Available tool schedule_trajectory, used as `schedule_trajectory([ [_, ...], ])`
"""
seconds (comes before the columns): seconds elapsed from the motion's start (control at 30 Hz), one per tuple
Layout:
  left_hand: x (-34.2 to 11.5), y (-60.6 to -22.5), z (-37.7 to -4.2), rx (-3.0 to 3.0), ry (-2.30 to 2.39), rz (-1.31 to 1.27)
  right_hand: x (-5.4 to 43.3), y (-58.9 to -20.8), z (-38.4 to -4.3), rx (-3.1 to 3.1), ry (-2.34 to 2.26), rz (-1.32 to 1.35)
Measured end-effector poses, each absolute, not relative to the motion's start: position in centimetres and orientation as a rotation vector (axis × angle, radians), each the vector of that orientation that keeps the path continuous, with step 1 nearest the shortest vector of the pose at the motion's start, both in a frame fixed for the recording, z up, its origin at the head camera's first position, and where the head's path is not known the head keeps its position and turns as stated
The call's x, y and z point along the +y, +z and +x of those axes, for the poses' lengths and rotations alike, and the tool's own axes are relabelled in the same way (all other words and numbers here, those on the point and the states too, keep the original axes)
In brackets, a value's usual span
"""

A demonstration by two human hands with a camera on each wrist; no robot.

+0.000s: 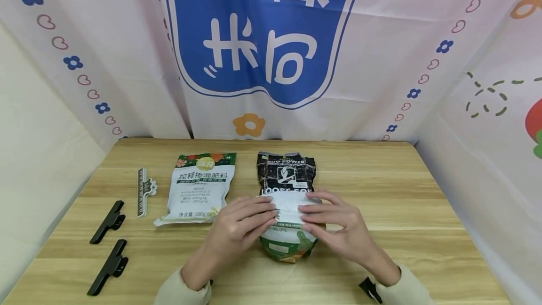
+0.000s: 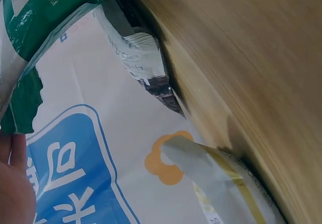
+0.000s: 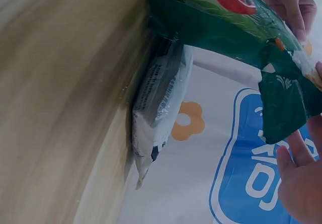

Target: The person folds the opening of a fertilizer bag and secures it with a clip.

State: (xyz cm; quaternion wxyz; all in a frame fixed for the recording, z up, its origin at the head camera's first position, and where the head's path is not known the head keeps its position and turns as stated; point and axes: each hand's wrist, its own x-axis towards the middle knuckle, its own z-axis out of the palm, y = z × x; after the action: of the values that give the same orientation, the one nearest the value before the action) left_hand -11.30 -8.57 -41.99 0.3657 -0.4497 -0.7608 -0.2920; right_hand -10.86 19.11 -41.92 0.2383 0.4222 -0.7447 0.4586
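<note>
A green and white fertilizer bag [image 1: 279,244] with vegetable pictures stands in front of me, its top part folded over. My left hand [image 1: 241,222] holds the fold from the left, fingertips on the white plastic. From the right, my right hand [image 1: 343,222] grips the same fold, fingers spread along it. Both thumbs are hidden in the head view. A torn green flap [image 3: 284,103] of the bag shows in the right wrist view, against the fingers. Behind this bag lies a black and white soil bag [image 1: 285,173], partly covered.
To the left lies a white fertilizer bag [image 1: 199,192] with a floral top. Further left are a silver clip [image 1: 142,192] and two black clips [image 1: 107,222] [image 1: 109,267]. Another black clip [image 1: 369,290] sits by the right sleeve. A printed curtain [image 1: 381,60] hangs behind the table.
</note>
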Motion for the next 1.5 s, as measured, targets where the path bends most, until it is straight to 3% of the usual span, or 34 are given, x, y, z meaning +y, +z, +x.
schedule_trajectory([
  [0.67,-9.5,-42.8,-10.7,-2.153,-0.874,-1.174,19.3,-43.4,-10.1,-2.144,1.404,1.191],
  [1.5,-9.9,-43.2,-10.1,-2.295,-1.207,-1.115,19.1,-43.6,-9.2,-2.420,1.594,0.989],
])
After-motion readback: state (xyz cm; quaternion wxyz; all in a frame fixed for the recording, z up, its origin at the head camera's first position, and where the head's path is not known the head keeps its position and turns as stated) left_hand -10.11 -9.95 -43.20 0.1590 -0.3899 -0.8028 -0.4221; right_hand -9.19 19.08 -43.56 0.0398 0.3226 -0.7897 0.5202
